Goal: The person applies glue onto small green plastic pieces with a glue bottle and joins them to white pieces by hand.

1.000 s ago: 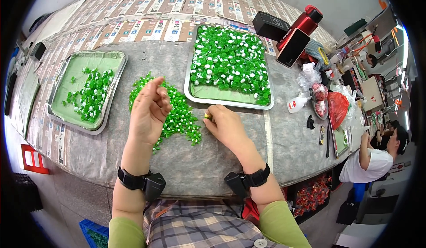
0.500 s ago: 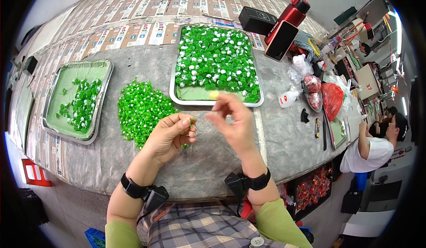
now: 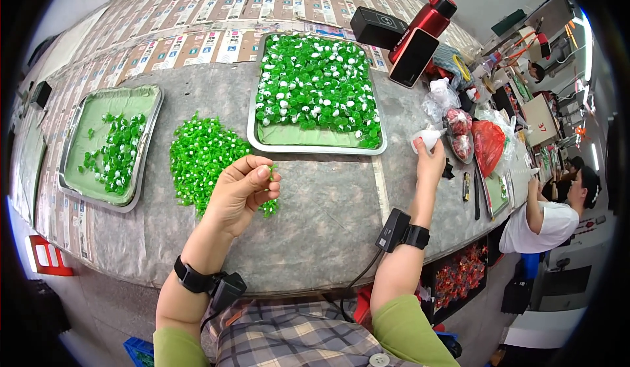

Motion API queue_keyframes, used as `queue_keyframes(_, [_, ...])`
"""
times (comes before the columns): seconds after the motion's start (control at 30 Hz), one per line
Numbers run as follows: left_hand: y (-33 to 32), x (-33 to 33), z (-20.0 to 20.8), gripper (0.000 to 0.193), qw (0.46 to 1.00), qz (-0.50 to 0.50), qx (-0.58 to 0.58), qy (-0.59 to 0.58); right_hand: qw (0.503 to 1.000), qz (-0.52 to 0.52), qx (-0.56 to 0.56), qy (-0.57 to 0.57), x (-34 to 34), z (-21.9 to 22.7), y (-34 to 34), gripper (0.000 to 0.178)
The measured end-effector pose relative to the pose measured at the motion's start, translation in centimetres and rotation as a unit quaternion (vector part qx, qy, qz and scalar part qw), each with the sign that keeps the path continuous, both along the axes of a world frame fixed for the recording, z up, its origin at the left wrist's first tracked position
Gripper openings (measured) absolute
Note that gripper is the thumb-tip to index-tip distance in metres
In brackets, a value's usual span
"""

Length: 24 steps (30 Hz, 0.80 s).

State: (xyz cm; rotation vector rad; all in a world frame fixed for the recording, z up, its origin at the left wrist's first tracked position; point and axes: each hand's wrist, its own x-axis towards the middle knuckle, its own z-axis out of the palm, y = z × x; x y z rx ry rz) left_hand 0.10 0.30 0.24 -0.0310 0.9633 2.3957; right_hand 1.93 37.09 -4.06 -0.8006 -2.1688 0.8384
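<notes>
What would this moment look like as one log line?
Left hand: pinching small green piece | Right hand: gripping white bottle | Table: green pile, left tray, right tray

Scene evenly bright; white tube lights (image 3: 588,55) at far right blow out to plain white. Shadows on the grey table (image 3: 321,249) fall soft and faint. Steel tray rim (image 3: 321,149) carries pale glints. Green pile (image 3: 205,160) at left looks fairly sharp; background clutter (image 3: 539,125) at far right is softer. Fisheye distortion bows straight edges; black vignette darkens the corners
</notes>
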Motion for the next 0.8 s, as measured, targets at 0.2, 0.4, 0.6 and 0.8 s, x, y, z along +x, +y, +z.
queue_keyframes(0.2, [0.0,0.1,-0.1,0.012,1.000,-0.014,-0.004,-0.011,0.915,0.239,-0.189,0.266,-0.4,7.4,-10.4,0.037])
queue_keyframes(0.4, [-0.1,0.0,-0.3,0.010,1.000,-0.020,0.011,-0.022,0.863,0.348,-0.208,0.300,1.5,9.4,-15.7,0.041])
queue_keyframes(0.6, [0.1,0.1,-0.3,0.009,0.999,-0.022,-0.001,-0.033,0.849,0.368,-0.220,0.309,2.1,9.5,-18.3,0.041])
queue_keyframes(0.8, [0.1,0.1,-0.3,0.009,0.999,-0.016,0.003,-0.035,0.878,0.402,-0.095,0.241,2.3,9.5,-18.6,0.040])
